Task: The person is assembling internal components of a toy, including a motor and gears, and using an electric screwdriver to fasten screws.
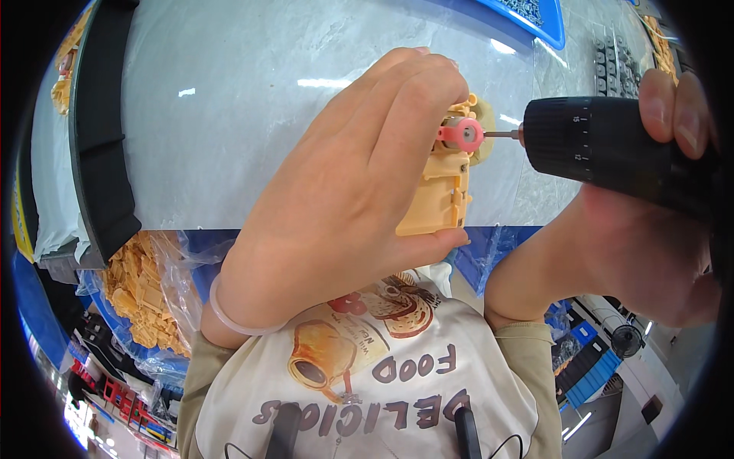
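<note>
The left hand holds a tan plastic housing up in the air, above the near edge of the pale grey surface. Its fingers are closed around the part: the thumb presses from below and the other fingers wrap over the top. A small pink cap sits on the upper end of the housing. The right hand grips a black power screwdriver, with the fingers curled over its body. The thin metal bit points to the left and its tip meets the pink cap.

I judge that the fastening is in progress and not yet finished, because the bit is engaged with the part. I cannot see the screw itself, so how deep it sits is not clear.

At the left edge of the surface stands a black tray. Below it, a clear bag with many tan plastic parts lies in a blue bin, so it seems that more pieces wait. A blue tray is at the far edge.
</note>
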A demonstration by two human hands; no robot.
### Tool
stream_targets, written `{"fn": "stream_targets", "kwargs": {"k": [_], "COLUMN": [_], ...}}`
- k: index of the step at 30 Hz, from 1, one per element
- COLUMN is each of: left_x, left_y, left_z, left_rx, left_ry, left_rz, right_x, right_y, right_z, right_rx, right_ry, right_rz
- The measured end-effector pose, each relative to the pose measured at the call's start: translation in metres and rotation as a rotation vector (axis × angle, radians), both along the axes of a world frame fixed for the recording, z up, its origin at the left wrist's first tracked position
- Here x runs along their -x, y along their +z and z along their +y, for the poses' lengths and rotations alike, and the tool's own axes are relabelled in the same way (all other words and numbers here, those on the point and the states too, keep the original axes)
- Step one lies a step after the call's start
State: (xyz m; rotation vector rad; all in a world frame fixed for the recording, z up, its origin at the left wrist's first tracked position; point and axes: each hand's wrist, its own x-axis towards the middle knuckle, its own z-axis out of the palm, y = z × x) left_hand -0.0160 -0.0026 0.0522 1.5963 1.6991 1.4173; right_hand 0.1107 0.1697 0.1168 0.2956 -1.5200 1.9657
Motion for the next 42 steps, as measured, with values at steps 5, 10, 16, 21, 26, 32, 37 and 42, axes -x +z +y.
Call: {"fn": "stream_targets", "kwargs": {"k": [5, 10, 16, 21, 26, 32, 37, 42], "left_x": [-0.001, 0.000, 0.002, -0.001, -0.002, -0.003, -0.001, 0.001], "left_y": [0.001, 0.004, 0.003, 0.001, 0.001, -0.001, 0.001, 0.003], "left_z": [0.000, 0.000, 0.000, -0.001, -0.002, -0.002, -0.001, -0.001], "left_rx": [0.004, 0.027, 0.006, 0.016, 0.019, 0.009, 0.027, 0.049], "left_ry": [0.004, 0.003, -0.032, -0.001, 0.004, 0.005, -0.007, -0.020], "left_rz": [-0.003, 0.014, 0.030, 0.042, 0.068, 0.076, 0.080, 0.043], "right_x": [0.004, 0.004, 0.007, -0.006, -0.029, -0.041, -0.039, -0.036], "right_y": [-0.002, -0.001, -0.003, 0.002, 0.009, 0.016, 0.014, 0.013], "right_z": [0.002, -0.004, -0.010, -0.005, 0.015, 0.013, 0.012, 0.009], "right_rx": [0.011, 0.025, 0.044, 0.063, 0.076, 0.092, 0.105, 0.116], "right_ry": [-0.023, -0.039, -0.064, -0.084, -0.102, -0.124, -0.142, -0.151], "right_rz": [0.007, 0.016, 0.028, 0.037, 0.043, 0.054, 0.063, 0.069]}}
